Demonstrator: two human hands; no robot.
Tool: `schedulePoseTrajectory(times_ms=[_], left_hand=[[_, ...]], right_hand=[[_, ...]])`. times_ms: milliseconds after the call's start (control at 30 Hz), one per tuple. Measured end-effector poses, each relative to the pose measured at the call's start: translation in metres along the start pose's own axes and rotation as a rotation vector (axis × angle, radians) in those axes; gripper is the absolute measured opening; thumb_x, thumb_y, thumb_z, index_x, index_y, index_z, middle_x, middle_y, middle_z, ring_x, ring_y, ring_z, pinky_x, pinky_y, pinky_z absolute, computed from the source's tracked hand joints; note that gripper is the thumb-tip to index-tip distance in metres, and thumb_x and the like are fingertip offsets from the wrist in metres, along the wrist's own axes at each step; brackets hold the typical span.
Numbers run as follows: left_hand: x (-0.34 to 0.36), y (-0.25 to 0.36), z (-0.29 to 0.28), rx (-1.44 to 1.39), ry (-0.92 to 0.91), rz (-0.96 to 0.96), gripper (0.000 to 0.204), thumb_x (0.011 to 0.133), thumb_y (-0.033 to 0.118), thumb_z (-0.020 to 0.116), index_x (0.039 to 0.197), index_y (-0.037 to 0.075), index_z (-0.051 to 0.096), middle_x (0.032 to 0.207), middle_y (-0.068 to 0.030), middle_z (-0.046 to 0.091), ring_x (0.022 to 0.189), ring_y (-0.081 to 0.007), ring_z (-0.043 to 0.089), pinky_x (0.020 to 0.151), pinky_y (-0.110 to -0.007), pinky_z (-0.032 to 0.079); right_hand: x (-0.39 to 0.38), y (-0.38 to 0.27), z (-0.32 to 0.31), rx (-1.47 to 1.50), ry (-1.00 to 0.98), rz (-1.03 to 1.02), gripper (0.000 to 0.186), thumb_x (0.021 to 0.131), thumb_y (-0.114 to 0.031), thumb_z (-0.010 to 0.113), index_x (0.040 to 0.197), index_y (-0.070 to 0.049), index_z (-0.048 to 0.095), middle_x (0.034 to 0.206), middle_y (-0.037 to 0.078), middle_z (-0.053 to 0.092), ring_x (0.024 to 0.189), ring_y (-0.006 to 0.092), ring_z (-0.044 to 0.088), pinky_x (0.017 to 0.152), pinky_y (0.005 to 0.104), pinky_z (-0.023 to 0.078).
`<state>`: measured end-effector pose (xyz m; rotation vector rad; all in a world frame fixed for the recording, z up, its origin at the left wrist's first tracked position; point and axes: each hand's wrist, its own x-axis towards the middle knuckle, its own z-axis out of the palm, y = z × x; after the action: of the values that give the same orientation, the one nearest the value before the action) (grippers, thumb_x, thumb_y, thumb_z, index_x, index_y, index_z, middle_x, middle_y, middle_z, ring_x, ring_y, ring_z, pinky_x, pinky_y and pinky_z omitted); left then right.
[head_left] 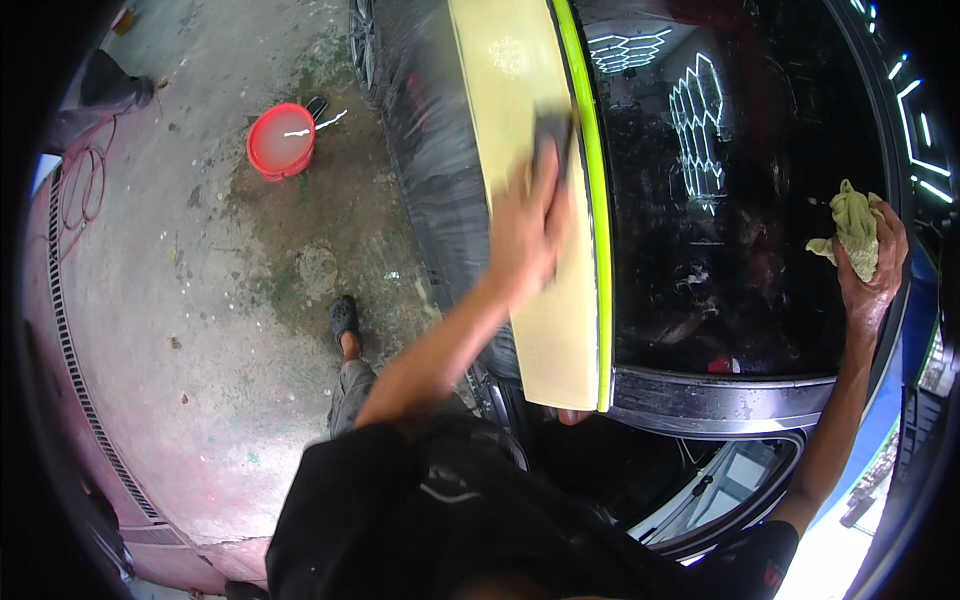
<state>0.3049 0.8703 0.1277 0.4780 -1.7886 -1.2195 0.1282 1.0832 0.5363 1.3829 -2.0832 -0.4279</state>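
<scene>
I stand beside a car with a pale yellow roof panel [520,90] edged by a bright green stripe [596,200] and a glossy black roof [720,260]. My left hand [528,225] lies blurred on the yellow panel, pressing a small dark pad [553,130] against it near the green stripe. My right hand [872,270] rests on the far right edge of the black roof and grips a crumpled yellow-green cloth [853,232].
A red bucket [281,140] with pale liquid stands on the stained concrete floor at upper left. A coiled red hose [82,185] and a floor drain grate [80,370] run along the left. My foot in a dark shoe [344,320] is on the floor. The car door [700,490] is open below.
</scene>
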Motion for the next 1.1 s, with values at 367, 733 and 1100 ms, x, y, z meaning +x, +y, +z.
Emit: schedulePoseTrajectory(times_ms=[367,733,1100], left_hand=[[0.130,-0.042,-0.003,0.086,0.115,-0.191,0.057,0.102,0.038,0.057,0.149,0.007,0.053,0.136,-0.0270,0.060,0.121,-0.0482,0.060,0.103,-0.050,0.050],[0.164,-0.056,-0.020,0.050,0.060,-0.290,0.060,0.099,0.033,0.062,0.150,0.003,0.051,0.134,-0.0290,0.061,0.119,-0.0460,0.063,0.105,-0.048,0.050],[0.164,-0.082,-0.027,-0.034,0.081,-0.256,0.056,0.094,0.031,0.067,0.143,0.004,0.058,0.133,-0.0236,0.059,0.117,-0.0415,0.061,0.104,-0.047,0.049]], right_hand=[[0.013,-0.001,0.005,-0.002,0.009,-0.030,0.063,0.073,-0.008,0.088,0.130,-0.011,0.062,0.140,0.010,0.062,0.131,0.0338,0.057,0.111,0.0469,0.046],[0.012,-0.008,0.004,0.057,0.022,-0.001,0.062,0.071,-0.009,0.088,0.127,-0.009,0.062,0.137,0.012,0.063,0.127,0.0359,0.058,0.110,0.0472,0.047],[0.010,-0.010,-0.003,0.063,-0.004,-0.046,0.061,0.072,-0.006,0.086,0.127,-0.008,0.060,0.135,0.015,0.062,0.126,0.0400,0.058,0.107,0.0494,0.048]])
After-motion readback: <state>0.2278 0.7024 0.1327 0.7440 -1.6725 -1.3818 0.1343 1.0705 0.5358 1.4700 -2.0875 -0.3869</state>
